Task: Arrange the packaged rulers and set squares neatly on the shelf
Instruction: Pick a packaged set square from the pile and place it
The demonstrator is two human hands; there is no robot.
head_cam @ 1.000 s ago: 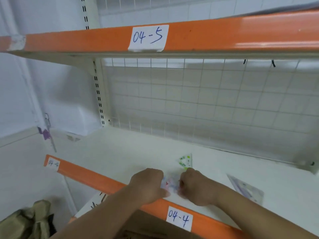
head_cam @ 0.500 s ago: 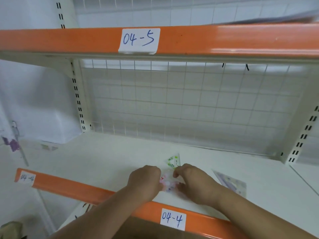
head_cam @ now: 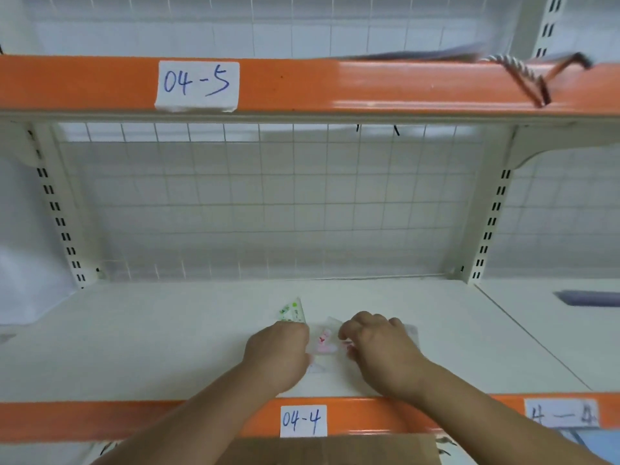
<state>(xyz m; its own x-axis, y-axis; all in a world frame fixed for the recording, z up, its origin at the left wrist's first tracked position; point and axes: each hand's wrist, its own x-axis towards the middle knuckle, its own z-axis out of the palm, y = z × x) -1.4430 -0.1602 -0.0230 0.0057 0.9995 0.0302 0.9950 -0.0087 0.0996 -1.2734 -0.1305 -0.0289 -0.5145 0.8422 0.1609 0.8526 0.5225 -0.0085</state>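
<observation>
A clear packaged set square with pink print (head_cam: 324,342) lies flat on the white shelf (head_cam: 167,347) near its front edge. My left hand (head_cam: 278,355) holds its left side with curled fingers, and my right hand (head_cam: 377,347) holds its right side the same way. Just behind my left hand a packaged set square with green print (head_cam: 292,310) lies flat. A pale package edge (head_cam: 412,330) shows from under my right hand; the rest of it is hidden.
The shelf's orange front rail bears a label 04-4 (head_cam: 303,420); the upper rail is labelled 04-5 (head_cam: 197,84). A wire grid (head_cam: 268,203) backs the shelf. A hanger with rope (head_cam: 533,75) lies on the upper shelf. A cardboard box (head_cam: 335,451) stands below.
The view swung right and now faces the shelf squarely. Both hands stayed on the pink-printed package. The pale package at the right is now mostly covered by my right hand.
</observation>
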